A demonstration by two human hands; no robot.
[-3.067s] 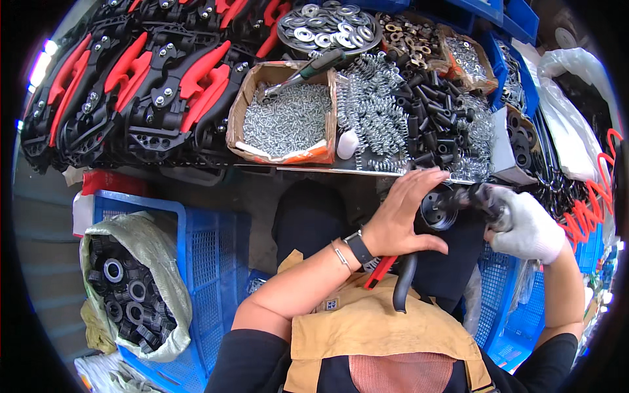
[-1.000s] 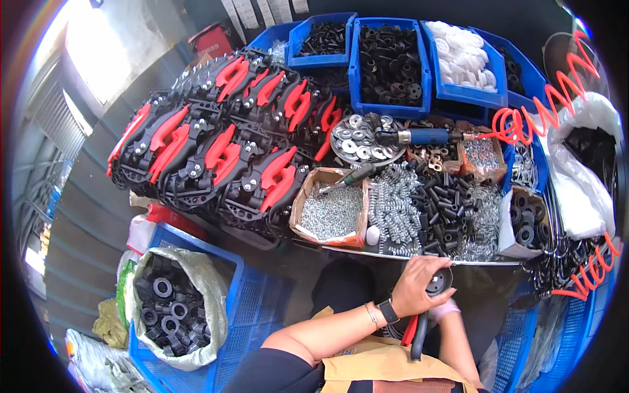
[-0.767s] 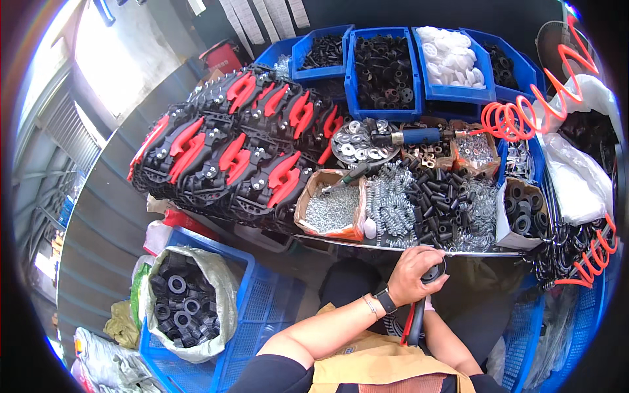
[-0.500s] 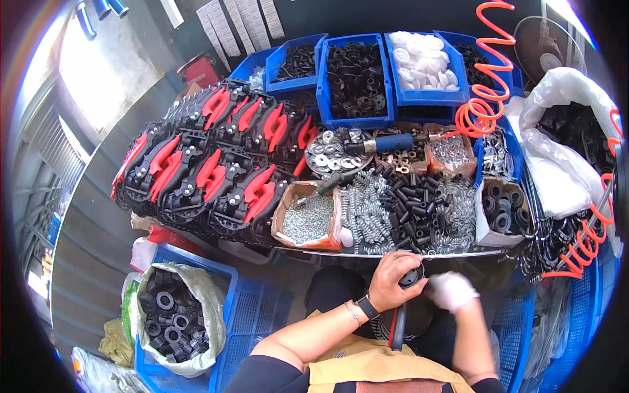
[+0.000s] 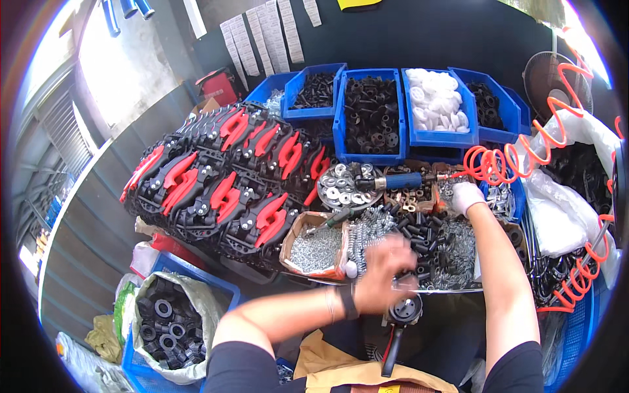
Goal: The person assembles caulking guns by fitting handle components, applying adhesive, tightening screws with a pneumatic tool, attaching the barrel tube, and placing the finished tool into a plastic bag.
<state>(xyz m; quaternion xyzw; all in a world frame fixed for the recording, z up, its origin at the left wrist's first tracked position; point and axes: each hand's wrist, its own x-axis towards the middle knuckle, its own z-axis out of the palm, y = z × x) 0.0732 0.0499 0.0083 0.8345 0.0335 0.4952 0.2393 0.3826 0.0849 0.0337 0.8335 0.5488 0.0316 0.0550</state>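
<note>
My left hand [image 5: 388, 259], bare and smeared by motion, is over the bench's front edge, among coiled springs [image 5: 370, 224] and black sleeves [image 5: 419, 232]; its fingers cannot be made out. Below it, at my lap, sits a round black part [image 5: 406, 310] with a black-and-red handle [image 5: 392, 354] pointing down toward me. My right hand [image 5: 467, 198], in a white glove, reaches far over the bench to a small carton of metal pieces [image 5: 445, 190]. The glove's fingertips are too unclear to show whether they hold anything.
Black assemblies with red levers [image 5: 223, 193] are stacked at left. A carton of small screws [image 5: 316, 252], a plate of washers [image 5: 342, 188] and a blue air driver [image 5: 403, 181] lie mid-bench. Blue bins [image 5: 370, 157] line the back; an orange coiled hose [image 5: 550, 147] hangs at right.
My left hand has come off the round part and moved up to the bench edge. The gloved right hand has gone forward to the carton. The view has tilted upward.
</note>
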